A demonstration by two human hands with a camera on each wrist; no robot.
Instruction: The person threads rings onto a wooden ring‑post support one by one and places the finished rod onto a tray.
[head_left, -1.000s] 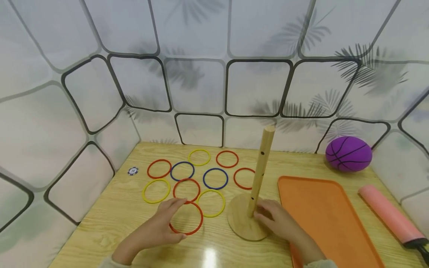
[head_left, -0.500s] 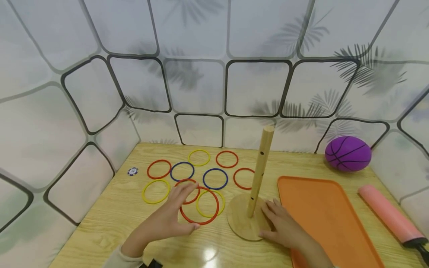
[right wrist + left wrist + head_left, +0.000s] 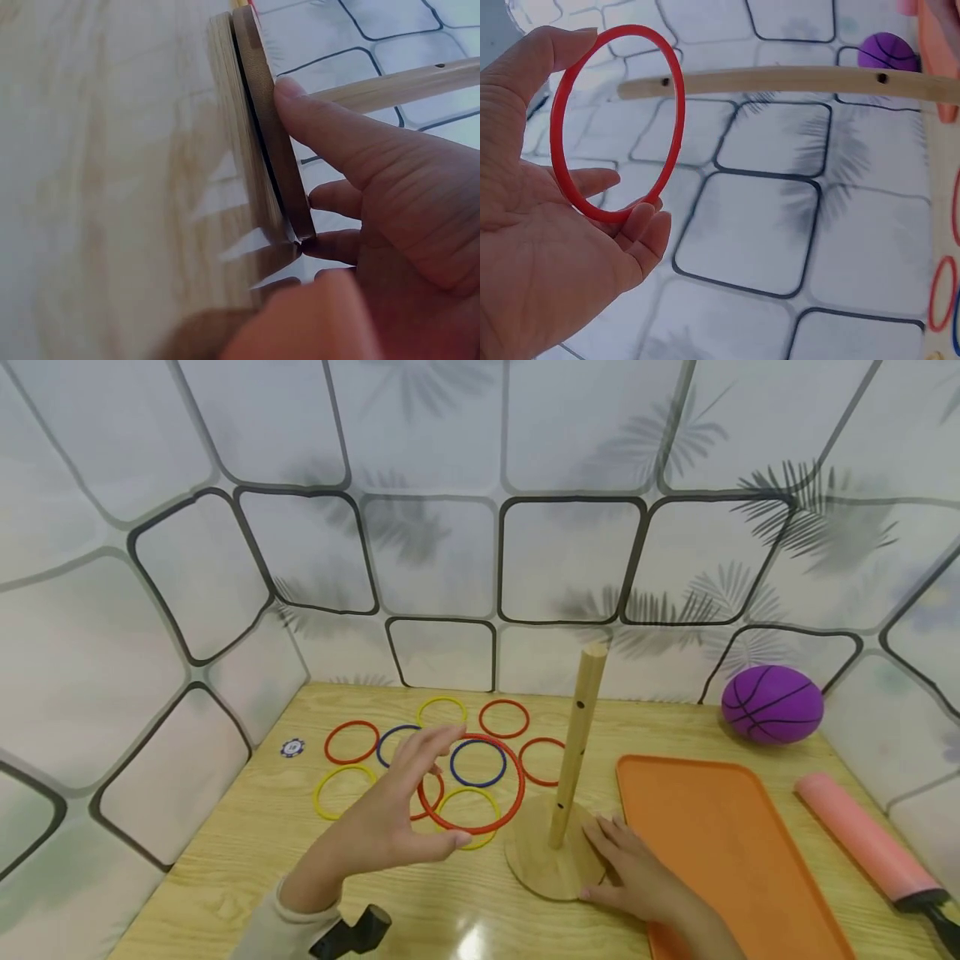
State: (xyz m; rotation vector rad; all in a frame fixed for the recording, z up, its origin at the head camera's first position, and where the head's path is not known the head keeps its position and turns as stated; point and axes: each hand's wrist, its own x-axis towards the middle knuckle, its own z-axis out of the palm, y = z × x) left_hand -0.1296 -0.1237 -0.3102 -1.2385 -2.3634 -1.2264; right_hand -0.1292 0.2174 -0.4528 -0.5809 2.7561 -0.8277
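The left hand (image 3: 390, 827) has lifted a red ring (image 3: 522, 785) higher and farther right, its grip spread wide, thumb and fingers on the rim; this likely brings it nearer the pole (image 3: 576, 735). The right hand (image 3: 637, 872) rests, fingers apart, on the base (image 3: 536, 868), seemingly steadying it. The wooden table (image 3: 247, 860) carries other rings (image 3: 481, 718); beyond stands a patterned wall (image 3: 570, 560).

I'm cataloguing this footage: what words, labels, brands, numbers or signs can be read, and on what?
Nothing reads with certainty.
Round chip: a central mark, possibly a number, too small to read surely.
Red ring in the left hand, wooden stand, purple ball, orange tray: no lettering visible.
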